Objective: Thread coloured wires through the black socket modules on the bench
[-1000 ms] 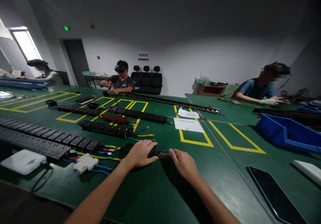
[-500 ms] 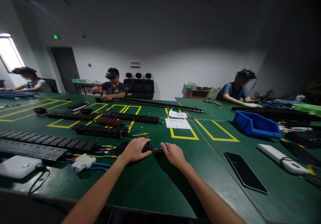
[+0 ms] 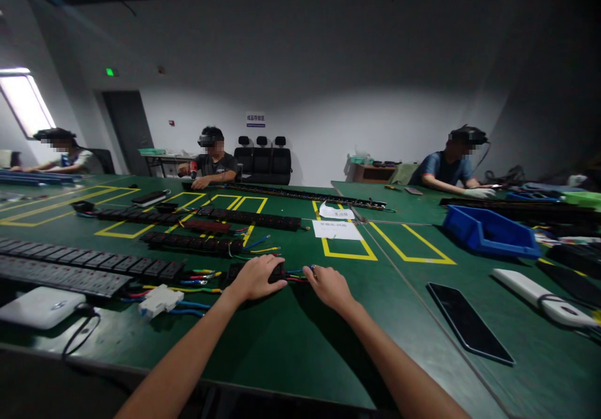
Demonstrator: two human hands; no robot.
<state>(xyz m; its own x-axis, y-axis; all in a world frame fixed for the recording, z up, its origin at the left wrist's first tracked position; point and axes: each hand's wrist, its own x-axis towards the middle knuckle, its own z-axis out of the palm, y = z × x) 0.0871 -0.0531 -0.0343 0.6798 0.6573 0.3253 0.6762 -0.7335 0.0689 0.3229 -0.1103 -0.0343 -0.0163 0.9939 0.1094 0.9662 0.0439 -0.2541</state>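
My left hand [image 3: 256,279] lies over a short black power strip [image 3: 278,273], fingers curled across its top and thumb along the near side. Much of that strip is hidden under the hand. Red, green and blue wires [image 3: 295,277] run out of its right end. My right hand [image 3: 330,289] pinches the far ends of these wires between thumb and fingers, and the tips are covered. Behind my left hand is a longer black power strip [image 3: 188,243] with loose wire ends. To the left, a white circuit breaker [image 3: 161,300] has blue wires attached.
Long socket strips [image 3: 61,275] and a white power bank [image 3: 42,308] lie left on the green table [image 3: 263,356]. A phone [image 3: 469,322], a white device [image 3: 539,297] and a blue bin [image 3: 488,234] are to the right. Co-workers sit across the table.
The view has shifted slightly, so the scene sits a little further right. Both hands keep nearly the same hold on the strip and its wires.
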